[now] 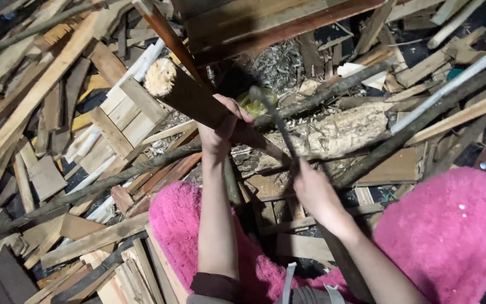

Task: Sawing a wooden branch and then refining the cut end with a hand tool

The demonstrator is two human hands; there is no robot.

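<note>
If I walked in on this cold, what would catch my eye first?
Probably the bright pink fluffy trousers at the bottom, against the brown scrap wood piled all around. Next, in the middle, the left hand grips a thick dark log with a pale splintered end, while the right hand holds a thin dark tool over it.

Left hand [220, 132] grips log [198, 101]; right hand [310, 188] holds blade [274, 115].

Bright pink fluffy trousers [451, 236] are seen above pale tan wood scraps [113, 118], a dark brown log [198, 101] with a cream cut end, and a yellow-green object [254, 101].
</note>
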